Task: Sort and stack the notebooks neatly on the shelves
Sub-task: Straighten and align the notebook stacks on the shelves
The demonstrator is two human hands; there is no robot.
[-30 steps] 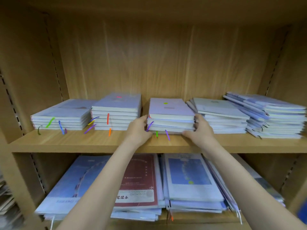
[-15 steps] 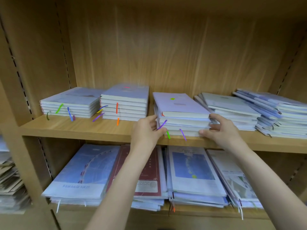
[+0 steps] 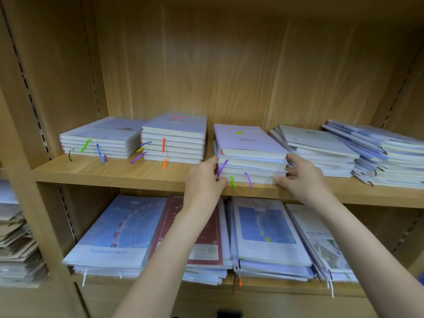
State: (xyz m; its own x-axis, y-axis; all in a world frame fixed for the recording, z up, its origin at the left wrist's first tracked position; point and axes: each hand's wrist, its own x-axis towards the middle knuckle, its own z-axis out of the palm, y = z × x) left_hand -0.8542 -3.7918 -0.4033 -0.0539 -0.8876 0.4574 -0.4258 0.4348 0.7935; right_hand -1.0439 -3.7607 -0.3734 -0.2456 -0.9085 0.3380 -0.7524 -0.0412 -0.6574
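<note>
Both hands bracket the middle stack (image 3: 251,157) of notebooks on the upper shelf (image 3: 128,174), one at each front corner, which looks like squaring its edges rather than lifting it. The left hand (image 3: 205,180) presses against the stack's left side, its fingers curled in at the lower books near a purple ribbon (image 3: 222,167). The right hand (image 3: 300,174) cups the right front corner, thumb low at the bottom book and fingers spread up the side; they curl round the corner, so I judge it a grip. The top book sits a little askew, its back swung left of those beneath, so the squeeze probably aims to bring it into line. The stack stands near the shelf's front edge, between a tidy pile (image 3: 174,138) just to its left and a slipping, fanned pile (image 3: 319,150) touching the right hand's side. That fanned pile and the one at far right (image 3: 385,157) likely need straightening next. The lower shelf (image 3: 286,289) holds larger books lying flat.
</note>
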